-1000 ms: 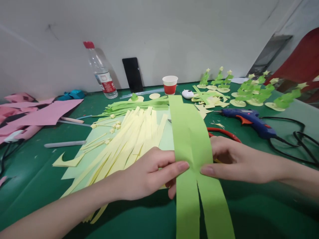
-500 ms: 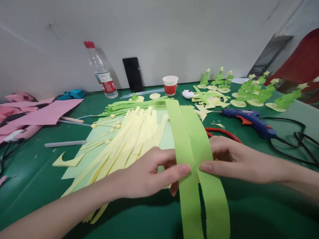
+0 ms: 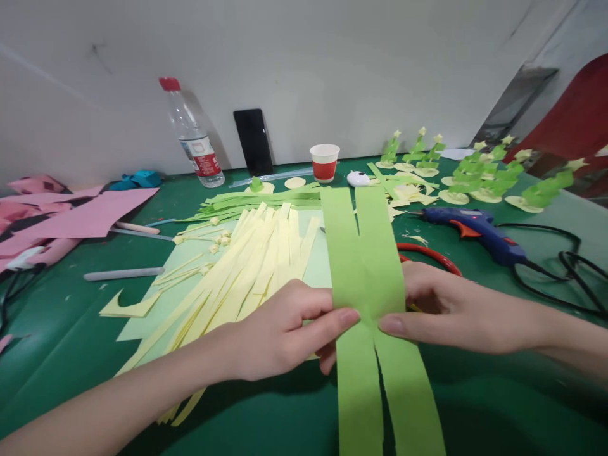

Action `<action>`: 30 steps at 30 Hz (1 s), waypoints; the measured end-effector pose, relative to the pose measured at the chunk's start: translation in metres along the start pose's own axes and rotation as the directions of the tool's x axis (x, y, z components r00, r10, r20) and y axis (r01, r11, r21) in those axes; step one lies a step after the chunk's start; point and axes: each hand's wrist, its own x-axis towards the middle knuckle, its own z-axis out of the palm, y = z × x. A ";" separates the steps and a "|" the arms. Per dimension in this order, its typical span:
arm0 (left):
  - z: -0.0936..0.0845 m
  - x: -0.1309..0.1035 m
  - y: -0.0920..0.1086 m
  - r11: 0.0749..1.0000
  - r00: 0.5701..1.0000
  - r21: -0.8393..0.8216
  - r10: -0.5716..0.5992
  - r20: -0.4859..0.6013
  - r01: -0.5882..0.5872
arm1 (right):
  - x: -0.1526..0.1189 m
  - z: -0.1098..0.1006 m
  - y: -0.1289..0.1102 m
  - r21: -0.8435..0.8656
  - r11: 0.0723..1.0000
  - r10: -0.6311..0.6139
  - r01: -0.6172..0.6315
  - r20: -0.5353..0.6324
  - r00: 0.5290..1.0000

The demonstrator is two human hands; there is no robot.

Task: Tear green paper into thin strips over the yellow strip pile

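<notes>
A light green paper strip (image 3: 365, 266) stands upright between my hands, slit down the middle at its top and at its bottom, with an uncut bridge between. My left hand (image 3: 304, 326) pinches its left edge, thumb in front and fingers behind. On the right edge, my right hand (image 3: 441, 310) grips the paper the same way, its fingers partly hidden behind. Behind the paper, red handles (image 3: 430, 254), perhaps of scissors, lie on the table. To the left, many pale yellow paper strips (image 3: 247, 272) fan out over a light green sheet (image 3: 142, 323).
A blue glue gun (image 3: 475, 228) with a black cable lies at right, near several paper star plants (image 3: 489, 171). Along the wall stand a bottle (image 3: 197, 142), a phone (image 3: 253, 142) and a paper cup (image 3: 325, 163). Pink paper (image 3: 95, 215) lies at left.
The green strip's top has swung round to face me more flatly, and its upper slit now shows as a narrow V. Both hands keep their hold almost in place.
</notes>
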 end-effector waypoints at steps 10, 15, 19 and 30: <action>0.000 0.000 0.001 0.999 1.000 0.036 -0.015 -0.018 0.015 | -0.002 0.000 0.002 -0.006 1.000 0.015 -0.015 0.003 1.000; -0.002 0.000 0.002 0.999 0.999 0.041 0.028 -0.017 -0.027 | -0.001 -0.002 0.000 0.079 0.996 0.034 -0.041 0.092 0.995; -0.002 0.002 0.004 0.999 0.999 0.040 0.029 -0.017 -0.029 | 0.002 0.000 0.000 0.202 0.971 0.108 -0.125 0.093 0.990; 0.005 0.001 0.004 0.998 0.999 -0.058 0.020 -0.038 -0.022 | 0.001 0.006 -0.002 0.264 0.961 0.057 -0.089 0.127 0.990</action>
